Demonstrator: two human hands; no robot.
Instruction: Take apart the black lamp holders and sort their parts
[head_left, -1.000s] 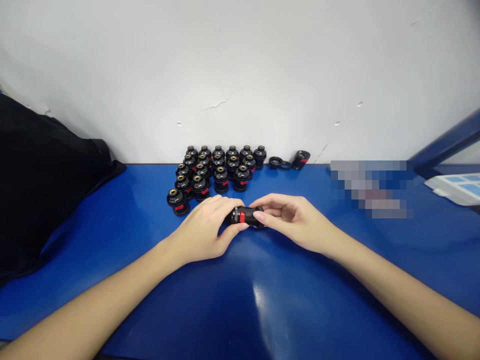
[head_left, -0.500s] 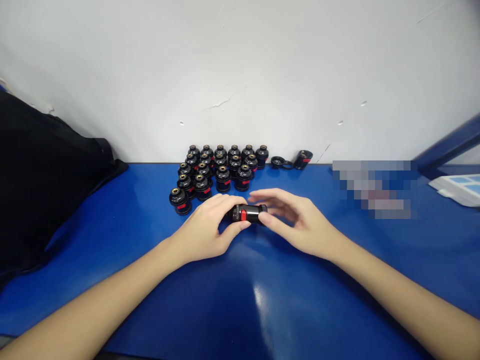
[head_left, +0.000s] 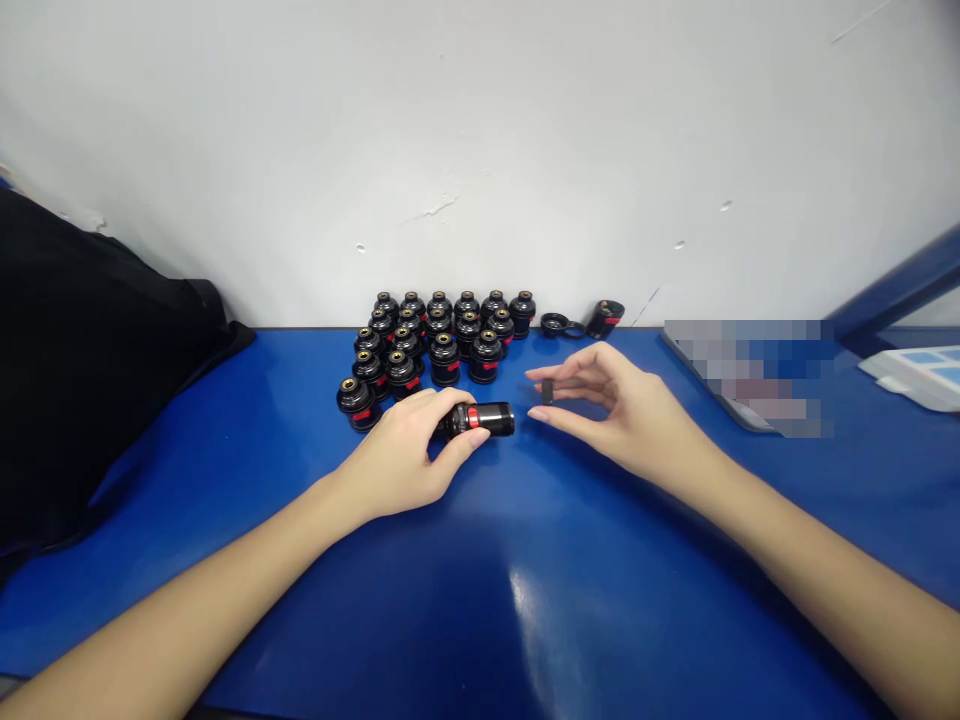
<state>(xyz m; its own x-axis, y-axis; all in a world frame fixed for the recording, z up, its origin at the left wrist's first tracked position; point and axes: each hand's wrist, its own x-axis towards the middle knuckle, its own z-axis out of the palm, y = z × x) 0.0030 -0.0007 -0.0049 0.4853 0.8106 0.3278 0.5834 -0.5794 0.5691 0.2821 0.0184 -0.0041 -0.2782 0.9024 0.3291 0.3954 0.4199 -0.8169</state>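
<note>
My left hand grips a black cylindrical part with a red band, holding it sideways just above the blue table. My right hand floats a little to the right of that part, apart from it, and pinches a small dark piece between thumb and fingers. Behind my hands, a cluster of several black parts with brass tops and red marks stands in rows near the wall.
A black ring and a tipped black part lie by the wall to the right of the cluster. Black cloth covers the table's left side. At the far right lie a blurred flat item and a white tray.
My right hand has drawn away from the black cylindrical part toward the right and back, carrying a small dark piece. My left hand and the part shifted slightly left.
</note>
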